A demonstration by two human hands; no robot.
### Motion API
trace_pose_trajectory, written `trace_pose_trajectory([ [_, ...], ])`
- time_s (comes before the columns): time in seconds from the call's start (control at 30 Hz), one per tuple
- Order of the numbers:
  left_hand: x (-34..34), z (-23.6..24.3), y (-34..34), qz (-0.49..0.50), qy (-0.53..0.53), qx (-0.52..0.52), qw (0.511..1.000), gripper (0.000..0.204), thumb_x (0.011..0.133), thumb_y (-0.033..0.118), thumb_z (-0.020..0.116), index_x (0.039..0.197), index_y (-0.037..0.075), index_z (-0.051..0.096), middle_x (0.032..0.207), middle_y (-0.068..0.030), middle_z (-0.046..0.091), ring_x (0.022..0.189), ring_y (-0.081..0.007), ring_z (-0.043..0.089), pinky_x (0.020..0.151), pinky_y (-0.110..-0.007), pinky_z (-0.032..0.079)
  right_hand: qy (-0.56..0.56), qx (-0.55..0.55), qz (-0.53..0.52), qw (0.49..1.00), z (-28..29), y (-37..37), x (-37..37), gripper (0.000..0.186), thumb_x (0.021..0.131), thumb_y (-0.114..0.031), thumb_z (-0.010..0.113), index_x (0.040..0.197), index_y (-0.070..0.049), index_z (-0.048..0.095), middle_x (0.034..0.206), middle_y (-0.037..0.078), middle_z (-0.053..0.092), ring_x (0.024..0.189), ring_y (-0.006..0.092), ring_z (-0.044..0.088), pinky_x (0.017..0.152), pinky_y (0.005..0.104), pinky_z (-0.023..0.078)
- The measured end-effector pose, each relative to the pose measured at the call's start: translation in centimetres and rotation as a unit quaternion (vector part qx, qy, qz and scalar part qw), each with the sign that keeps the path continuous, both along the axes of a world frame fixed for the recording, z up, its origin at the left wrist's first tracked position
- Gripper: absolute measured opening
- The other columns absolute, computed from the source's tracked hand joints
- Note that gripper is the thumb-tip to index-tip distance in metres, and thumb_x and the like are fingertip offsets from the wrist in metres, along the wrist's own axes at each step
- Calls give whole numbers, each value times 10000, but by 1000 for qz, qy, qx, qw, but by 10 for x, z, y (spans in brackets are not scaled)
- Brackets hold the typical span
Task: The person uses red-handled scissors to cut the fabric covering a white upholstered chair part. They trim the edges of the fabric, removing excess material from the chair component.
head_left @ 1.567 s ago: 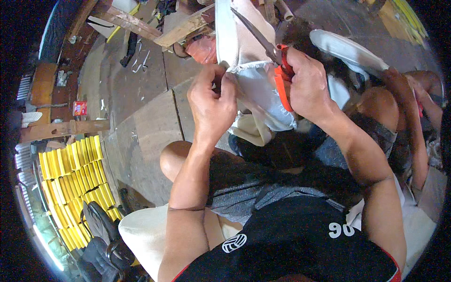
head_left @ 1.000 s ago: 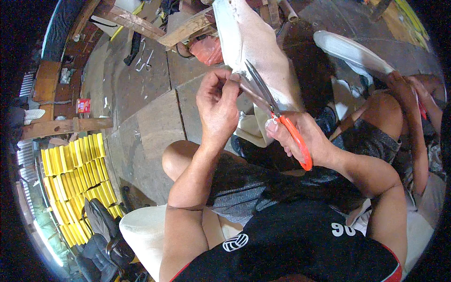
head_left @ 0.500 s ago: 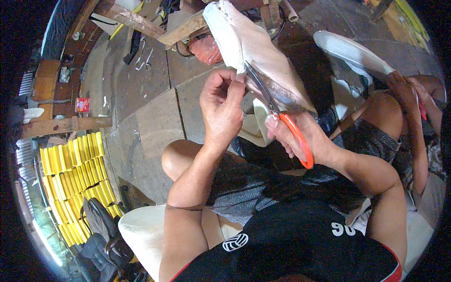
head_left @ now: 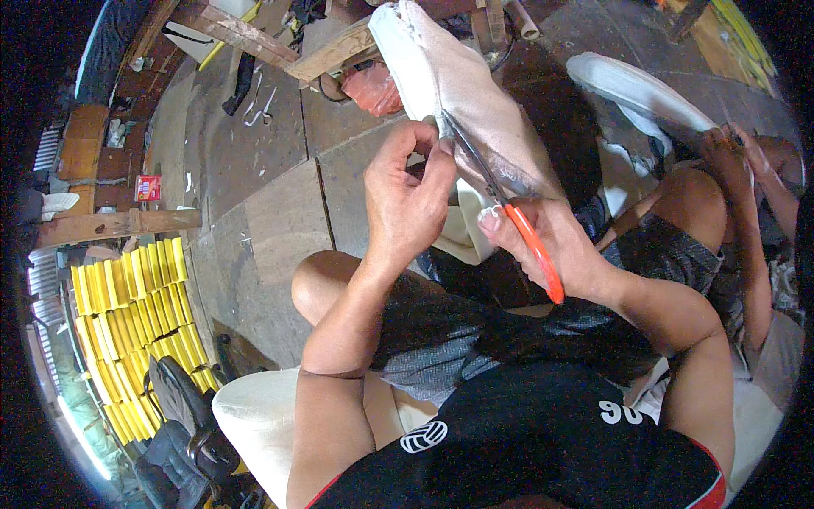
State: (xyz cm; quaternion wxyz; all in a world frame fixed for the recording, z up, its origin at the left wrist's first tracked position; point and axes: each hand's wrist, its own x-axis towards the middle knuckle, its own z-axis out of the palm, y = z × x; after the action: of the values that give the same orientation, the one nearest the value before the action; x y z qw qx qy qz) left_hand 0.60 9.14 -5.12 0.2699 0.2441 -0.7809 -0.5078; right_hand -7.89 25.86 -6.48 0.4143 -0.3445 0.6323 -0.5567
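Note:
In front of me stands a long cream fabric-covered piece (head_left: 471,81), its upper end by a wooden beam. My left hand (head_left: 407,199) is closed, thumb and finger pinching the pale fabric edge at the piece's left side. Scissors (head_left: 534,246) with orange-red handles are gripped in my right hand (head_left: 568,254). Their dark blades lie close together along the fabric, tips near my left fingertips. Whether fabric sits between the blades cannot be made out.
At the right, another person's hands (head_left: 733,148) hold a similar white padded piece (head_left: 636,89). Yellow folded strips (head_left: 140,314) are stacked at the left, beside a dark chair (head_left: 182,407). A red plastic bag (head_left: 373,89) lies by the wooden beam (head_left: 339,51).
The scissors' handles and blades have come together. My left hand has shifted slightly right, still pinching the fabric edge. The other person's hands have moved a little.

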Motion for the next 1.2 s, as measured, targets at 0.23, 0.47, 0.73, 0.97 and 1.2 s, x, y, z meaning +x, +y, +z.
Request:
trace_pose_trajectory([
  [0.23, 3, -3, 1, -5, 0, -16, 1000, 73, 936, 88, 599, 924, 16, 604, 781, 24, 564, 650, -21, 471, 523, -207, 405, 1, 37, 11, 999, 19, 5, -8, 412, 933, -365, 688, 918, 47, 699, 738, 123, 674, 699, 105, 573, 658, 317, 495],
  [0.47, 1, -2, 7, 11, 21, 103, 994, 74, 946, 94, 597, 911, 30, 585, 768, 25, 561, 606, -19, 492, 483, -201, 403, 254, -31, -156, 954, 11, -11, -32, 253, 843, -209, 781, 920, -12, 642, 747, 14, 586, 688, 67, 509, 625, 242, 448],
  [0.73, 0, 15, 16, 19, -28, -185, 982, 179, 860, 132, 681, 924, 3, 574, 739, -111, 606, 655, -177, 599, 605, -335, 495, 272, -46, -159, 948, -12, -28, -39, 327, 778, -128, 748, 1040, 30, 633, 826, 196, 659, 761, 350, 677, 678, 404, 527],
  [0.97, 6, 21, -3, 11, -175, -106, 979, 220, 852, 169, 685, 943, -1, 579, 740, -143, 633, 658, -212, 629, 639, -362, 502, 303, -110, -178, 930, -23, -34, -37, 170, 866, -137, 707, 930, -14, 609, 687, 65, 546, 619, 114, 491, 594, 295, 454],
  [1.2, 8, 8, -18, -54, -40, 172, 983, 81, 932, 88, 593, 898, 42, 536, 798, -11, 593, 749, -93, 595, 681, -268, 512, 390, -79, -218, 891, -13, -35, -58, 155, 857, -135, 711, 907, -23, 615, 652, 57, 564, 595, 126, 512, 576, 299, 454],
])
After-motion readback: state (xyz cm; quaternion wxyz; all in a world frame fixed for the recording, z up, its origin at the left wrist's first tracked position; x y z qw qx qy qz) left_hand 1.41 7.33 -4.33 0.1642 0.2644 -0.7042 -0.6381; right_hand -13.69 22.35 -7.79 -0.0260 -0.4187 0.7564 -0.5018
